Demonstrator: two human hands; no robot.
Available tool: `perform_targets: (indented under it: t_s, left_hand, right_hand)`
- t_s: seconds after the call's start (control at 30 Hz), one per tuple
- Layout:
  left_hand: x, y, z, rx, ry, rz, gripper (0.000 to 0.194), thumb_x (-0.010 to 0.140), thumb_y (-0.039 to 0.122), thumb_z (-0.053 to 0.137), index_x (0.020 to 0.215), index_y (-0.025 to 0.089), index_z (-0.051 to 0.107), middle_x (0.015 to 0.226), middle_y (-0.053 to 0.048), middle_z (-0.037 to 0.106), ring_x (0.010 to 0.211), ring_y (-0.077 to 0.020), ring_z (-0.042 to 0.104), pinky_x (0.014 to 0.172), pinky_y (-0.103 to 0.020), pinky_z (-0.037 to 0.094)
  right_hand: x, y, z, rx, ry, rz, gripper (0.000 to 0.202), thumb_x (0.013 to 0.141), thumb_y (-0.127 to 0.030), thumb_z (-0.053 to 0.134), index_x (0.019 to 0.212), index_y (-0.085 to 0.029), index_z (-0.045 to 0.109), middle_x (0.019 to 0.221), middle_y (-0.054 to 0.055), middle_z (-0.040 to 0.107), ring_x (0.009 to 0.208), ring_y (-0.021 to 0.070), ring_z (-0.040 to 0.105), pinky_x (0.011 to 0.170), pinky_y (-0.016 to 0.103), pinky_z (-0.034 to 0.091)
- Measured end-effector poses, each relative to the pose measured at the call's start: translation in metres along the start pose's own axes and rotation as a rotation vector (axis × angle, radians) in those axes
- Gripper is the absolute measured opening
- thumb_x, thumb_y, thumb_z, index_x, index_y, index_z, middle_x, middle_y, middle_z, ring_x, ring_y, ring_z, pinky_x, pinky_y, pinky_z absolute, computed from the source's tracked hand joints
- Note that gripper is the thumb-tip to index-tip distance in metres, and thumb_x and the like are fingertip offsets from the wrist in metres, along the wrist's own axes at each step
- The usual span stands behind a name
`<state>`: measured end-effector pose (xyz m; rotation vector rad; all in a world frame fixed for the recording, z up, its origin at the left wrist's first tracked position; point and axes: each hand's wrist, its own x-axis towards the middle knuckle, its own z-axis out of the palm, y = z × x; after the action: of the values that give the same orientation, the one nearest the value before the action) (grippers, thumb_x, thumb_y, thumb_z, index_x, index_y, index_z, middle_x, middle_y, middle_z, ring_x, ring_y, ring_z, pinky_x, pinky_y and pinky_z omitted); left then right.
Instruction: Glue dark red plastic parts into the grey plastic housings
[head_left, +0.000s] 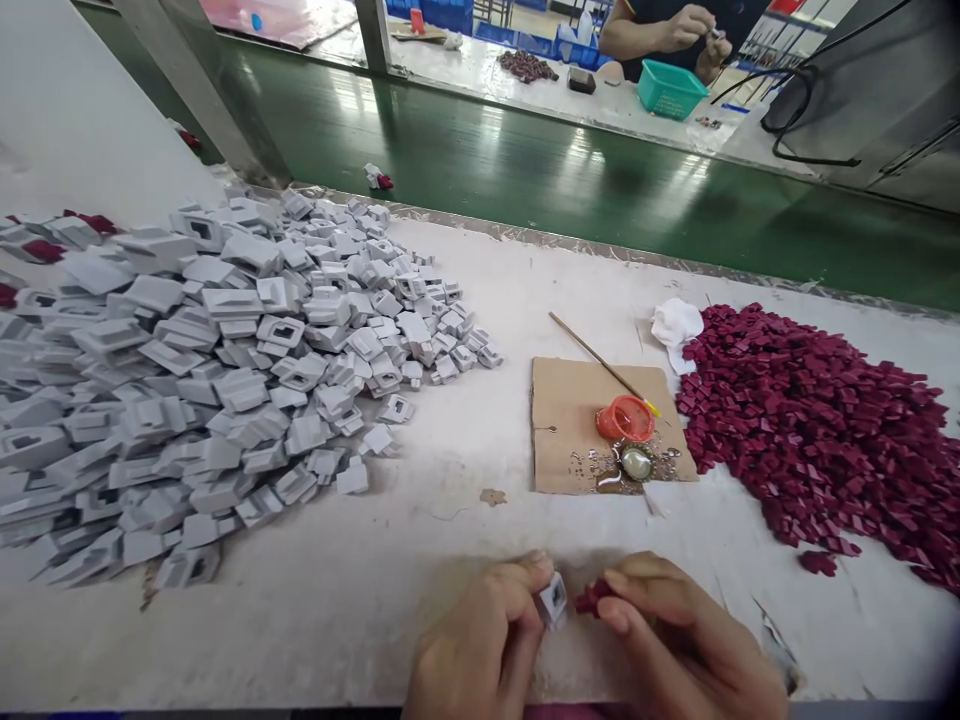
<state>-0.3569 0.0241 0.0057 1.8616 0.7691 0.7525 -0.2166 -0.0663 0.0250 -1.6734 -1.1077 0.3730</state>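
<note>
At the front of the white table, my left hand is closed on a small grey plastic piece, whose square opening faces right. Just across from it, my right hand pinches a dark red plastic piece between thumb and fingertips. A narrow gap separates the two pieces. Beyond my hands lies a cardboard sheet bearing a red cup, a round cap-like thing and spots of clear liquid. A thin brush rests across the cardboard's far edge, its yellow end beside the cup.
A large heap of grey pieces covers the left side. Dark red pieces are heaped on the right, beside a crumpled white cloth. Behind runs a green conveyor belt carrying a joined piece. Across it, a person works near a teal basket.
</note>
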Motion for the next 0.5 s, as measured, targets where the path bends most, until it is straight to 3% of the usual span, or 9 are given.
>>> perform_targets:
  t_s: [0.2,0.37,0.5]
  left_hand:
    - [0.0008,0.0015,0.0004,0.02,0.007,0.004,0.028,0.087,-0.001,0.048,0.086,0.027,0.051,0.102,0.004,0.077,0.096,-0.0124,0.073,0.086,-0.018,0.056]
    - [0.0021,0.0023,-0.0002,0.005,-0.007,-0.012,0.029,0.085,-0.003,0.052,0.082,0.026,0.048,0.102,0.008,0.076,0.098,-0.0066,0.072,0.089,-0.01,0.051]
    - [0.0027,0.0026,-0.0003,0.025,0.01,0.015,0.028,0.086,-0.001,0.053,0.081,0.026,0.047,0.101,0.006,0.077,0.095,-0.0087,0.073,0.087,-0.012,0.053]
  right_hand:
    - [-0.0002,0.0004,0.0,-0.058,-0.043,-0.069,0.023,0.083,-0.013,0.07,0.102,-0.026,0.069,0.087,0.001,0.071,0.081,0.0155,0.069,0.07,0.023,0.06]
    - [-0.0001,0.002,-0.0017,-0.074,-0.087,-0.132,0.03,0.081,-0.009,0.07,0.108,-0.025,0.068,0.091,0.003,0.072,0.083,0.0183,0.07,0.07,0.027,0.061]
    - [0.0037,-0.0005,-0.0022,-0.107,-0.134,-0.146,0.031,0.08,-0.005,0.07,0.106,-0.023,0.068,0.09,0.003,0.072,0.084,0.0176,0.07,0.07,0.025,0.061]
